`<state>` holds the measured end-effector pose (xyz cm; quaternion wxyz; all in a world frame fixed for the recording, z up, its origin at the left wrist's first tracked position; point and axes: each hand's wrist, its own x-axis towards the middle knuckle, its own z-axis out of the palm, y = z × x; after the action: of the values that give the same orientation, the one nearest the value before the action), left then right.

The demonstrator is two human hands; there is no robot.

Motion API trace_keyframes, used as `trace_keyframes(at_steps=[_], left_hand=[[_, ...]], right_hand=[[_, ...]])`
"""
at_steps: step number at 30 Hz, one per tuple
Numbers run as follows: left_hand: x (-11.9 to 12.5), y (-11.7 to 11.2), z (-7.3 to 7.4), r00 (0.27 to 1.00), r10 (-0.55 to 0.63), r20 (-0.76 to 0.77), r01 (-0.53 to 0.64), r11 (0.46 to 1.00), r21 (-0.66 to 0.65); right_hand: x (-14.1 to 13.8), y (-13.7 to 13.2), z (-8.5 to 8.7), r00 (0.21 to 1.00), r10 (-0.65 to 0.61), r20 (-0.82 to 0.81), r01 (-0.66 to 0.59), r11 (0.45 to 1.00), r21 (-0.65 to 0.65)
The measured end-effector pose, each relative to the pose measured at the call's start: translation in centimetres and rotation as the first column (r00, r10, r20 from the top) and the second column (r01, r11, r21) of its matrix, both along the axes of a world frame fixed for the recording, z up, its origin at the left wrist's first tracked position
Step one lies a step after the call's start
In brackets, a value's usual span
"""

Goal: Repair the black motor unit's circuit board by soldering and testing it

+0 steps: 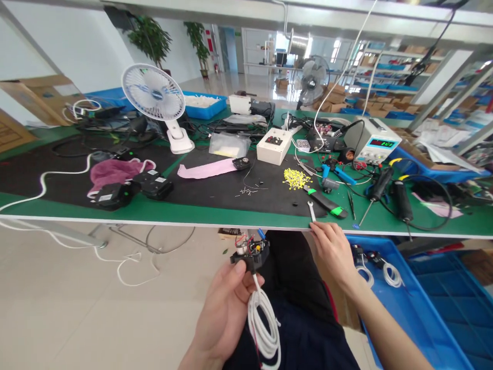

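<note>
My left hand (234, 288) holds a small black electronic assembly (252, 257) above my lap, its red wires and a blue-tipped part showing on top. A coiled white cable (264, 329) hangs from the underside of it. At the table's front edge, my right hand (333, 249) has its fingers closed on the lower end of a small open-end wrench (311, 209). The wrench's jaw points away from me over the green tabletop. Just right of it lie black-and-green cutters (327, 202), and yellow-headed small parts (296, 179) are heaped behind.
A white fan (156, 95), a beige switch box (273, 146) and a power supply (375, 144) stand on the table. Black-handled tools (402, 200) lie at the right. Below right, a blue bin (408, 308) holds more assemblies with coiled cables. Black cases (152, 184) sit at left.
</note>
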<state>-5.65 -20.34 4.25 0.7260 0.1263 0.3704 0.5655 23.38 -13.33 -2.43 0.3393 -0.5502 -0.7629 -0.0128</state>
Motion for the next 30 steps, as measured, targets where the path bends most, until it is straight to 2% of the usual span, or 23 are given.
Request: trace_keyframes(at_steps=[2, 4, 7, 9, 10, 11, 12, 13, 15, 18, 20, 24, 30], left_hand=[[0.5, 0.5, 0.1, 1.000, -0.007, -0.012, 0.007, 1.000, 0.002], [1.0, 0.9, 0.4, 0.999, -0.022, -0.028, 0.022, 1.000, 0.013], [1.7, 0.9, 1.1, 0.998, -0.023, -0.055, 0.023, 1.000, 0.015], [2.2, 0.6, 1.5, 0.997, -0.022, -0.070, 0.023, 1.000, 0.012], [2.4, 0.4, 1.6, 0.997, -0.020, -0.077, 0.021, 1.000, 0.011], [2.7, 0.2, 1.7, 0.996, -0.015, -0.083, 0.016, 1.000, 0.013], [3.0, 0.0, 1.8, 0.996, -0.011, -0.090, 0.013, 1.000, 0.019], [3.2, -0.2, 1.8, 0.995, -0.007, -0.097, 0.009, 1.000, 0.027], [3.8, -0.7, 2.0, 0.994, 0.001, -0.109, 0.005, 0.999, 0.053], [4.4, -1.4, 2.3, 0.991, 0.011, -0.131, 0.002, 0.995, 0.103], [4.8, -1.7, 2.6, 0.988, 0.034, -0.149, -0.014, 0.991, 0.132], [5.5, -2.0, 2.6, 0.975, 0.123, -0.187, -0.088, 0.978, 0.188], [6.2, -2.1, 2.6, 0.941, 0.207, -0.268, -0.161, 0.970, 0.184]], right_hand=[[0.6, -0.5, 0.1, 0.998, -0.040, -0.056, 0.043, 0.998, 0.047], [0.8, -1.1, 0.8, 0.979, -0.117, -0.165, 0.137, 0.984, 0.110], [-0.4, -3.6, 3.5, 0.900, -0.208, -0.383, 0.281, 0.948, 0.146], [-2.2, -6.4, 5.9, 0.822, -0.192, -0.536, 0.302, 0.946, 0.123], [-3.2, -8.0, 7.1, 0.720, -0.148, -0.678, 0.280, 0.956, 0.088], [-4.3, -9.5, 8.2, 0.652, -0.082, -0.754, 0.223, 0.971, 0.087], [-5.4, -10.8, 9.1, 0.624, -0.012, -0.782, 0.160, 0.981, 0.113], [-6.4, -11.9, 9.8, 0.638, 0.057, -0.768, 0.089, 0.985, 0.148], [-7.8, -13.0, 10.7, 0.716, 0.174, -0.677, -0.033, 0.976, 0.216], [-8.7, -13.1, 11.0, 0.776, 0.218, -0.591, -0.062, 0.960, 0.273], [-8.6, -12.8, 10.9, 0.792, 0.232, -0.564, -0.078, 0.956, 0.284], [-8.3, -12.9, 10.3, 0.829, 0.302, -0.471, -0.186, 0.943, 0.277], [-9.1, -14.0, 9.5, 0.811, 0.428, -0.399, -0.383, 0.904, 0.190]])
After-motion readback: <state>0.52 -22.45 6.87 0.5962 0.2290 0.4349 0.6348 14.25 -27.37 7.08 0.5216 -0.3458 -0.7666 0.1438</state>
